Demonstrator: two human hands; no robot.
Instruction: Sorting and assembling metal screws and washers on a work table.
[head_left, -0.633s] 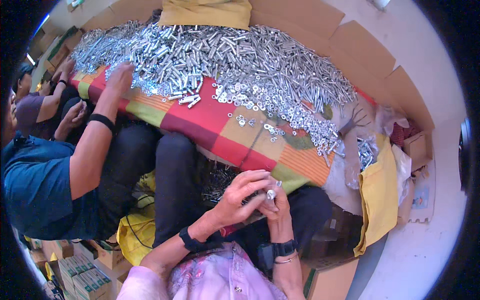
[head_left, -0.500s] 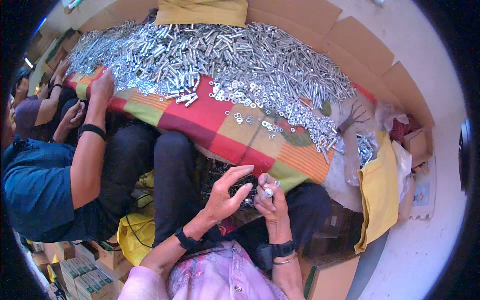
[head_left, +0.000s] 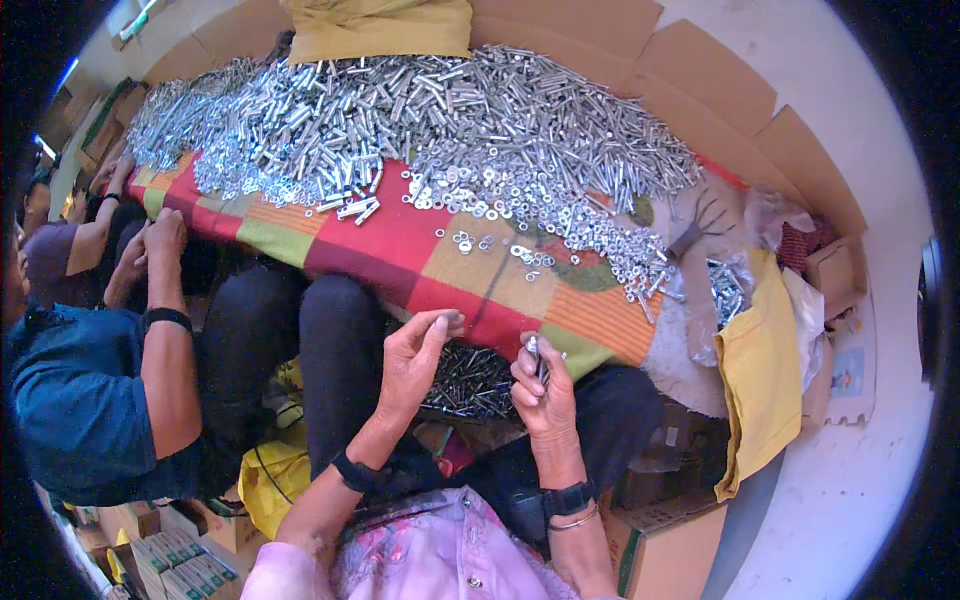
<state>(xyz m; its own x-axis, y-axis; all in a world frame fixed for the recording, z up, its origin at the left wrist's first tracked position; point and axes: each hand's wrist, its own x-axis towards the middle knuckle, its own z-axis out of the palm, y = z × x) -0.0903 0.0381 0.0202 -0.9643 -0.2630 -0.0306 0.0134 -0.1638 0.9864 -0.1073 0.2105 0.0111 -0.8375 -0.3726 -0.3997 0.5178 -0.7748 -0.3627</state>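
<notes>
My right hand (head_left: pixel 545 395) is closed round a silver metal bolt (head_left: pixel 536 352), which pokes out above the fingers; its lower part is hidden in the grip. To its left and a little higher, my left hand (head_left: pixel 415 360) has thumb and fingers pressed together. Whatever they may hold is too small to make out. Both hands are raised apart from each other in front of the checked blanket (head_left: pixel 405 255). On the blanket lie loose washers (head_left: pixel 470 190), with a large heap of metal bolts and sleeves (head_left: pixel 480 110) behind them.
Below my hands sits a container of dark bolts (head_left: pixel 470 385). A small hand rake (head_left: pixel 690 238) lies right of the heap, near a yellow sack (head_left: pixel 760 370). A co-worker in a blue shirt (head_left: pixel 85 390) sits close on my left. Cardboard sheets (head_left: pixel 710 75) wall the far side.
My left hand has moved left and up, away from the right, and its fingers have closed. The bolt in my right hand stands more upright. The co-worker's hand has drawn back from the heap.
</notes>
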